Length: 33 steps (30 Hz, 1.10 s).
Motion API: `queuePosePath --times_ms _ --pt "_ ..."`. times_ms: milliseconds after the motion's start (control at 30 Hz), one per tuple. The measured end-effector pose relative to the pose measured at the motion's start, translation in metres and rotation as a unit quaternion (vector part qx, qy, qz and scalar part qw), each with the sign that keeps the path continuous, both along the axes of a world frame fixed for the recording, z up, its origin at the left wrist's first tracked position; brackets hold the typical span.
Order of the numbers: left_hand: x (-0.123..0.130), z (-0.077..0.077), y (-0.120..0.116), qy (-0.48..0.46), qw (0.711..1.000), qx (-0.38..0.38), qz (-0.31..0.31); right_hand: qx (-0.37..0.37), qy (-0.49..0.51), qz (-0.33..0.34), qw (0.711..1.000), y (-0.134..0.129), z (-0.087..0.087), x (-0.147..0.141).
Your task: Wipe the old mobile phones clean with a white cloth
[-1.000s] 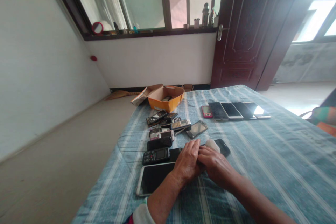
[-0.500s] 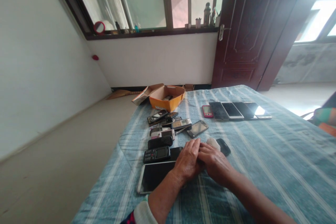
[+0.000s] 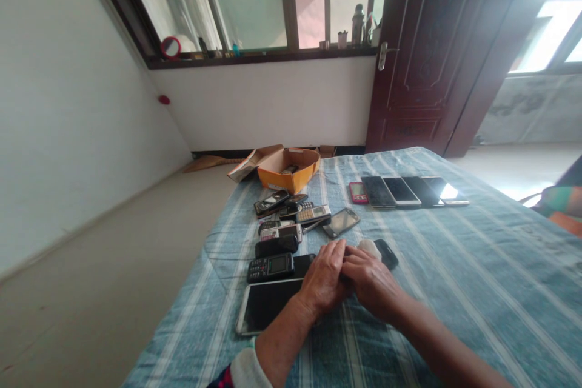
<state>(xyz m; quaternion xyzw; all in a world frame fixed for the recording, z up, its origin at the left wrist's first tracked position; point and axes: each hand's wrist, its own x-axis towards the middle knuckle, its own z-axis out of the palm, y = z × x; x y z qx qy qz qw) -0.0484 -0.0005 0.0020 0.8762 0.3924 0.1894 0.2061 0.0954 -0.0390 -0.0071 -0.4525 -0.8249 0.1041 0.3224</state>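
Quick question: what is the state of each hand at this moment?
Left hand: fingers together, palm hidden; whether it holds anything cannot be told.
Right hand: bent fingers, white wad just beyond them; its grip cannot be told.

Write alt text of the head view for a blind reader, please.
A person's left hand and right hand are close together over a striped blue cloth, beside a white wad and dark phone. Assorted phones lie at left, with an open orange box and a phone row beyond.

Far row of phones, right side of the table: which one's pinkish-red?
The small keypad phone at the row's left end. Its colour and keypad set it apart; the larger phones beside it have big screens.
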Motion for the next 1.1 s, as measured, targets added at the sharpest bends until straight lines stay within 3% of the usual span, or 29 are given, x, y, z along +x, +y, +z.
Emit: queuePosePath --times_ms 333,1100 --pt "-0.001 -0.005 0.000 0.013 1.000 0.010 0.000 -0.024 0.024 0.011 0.999 -0.007 0.011 0.003" --pt "-0.001 -0.004 0.002 -0.004 1.000 0.014 -0.014 -0.023 -0.005 -0.007 1.000 0.000 -0.005 0.003"
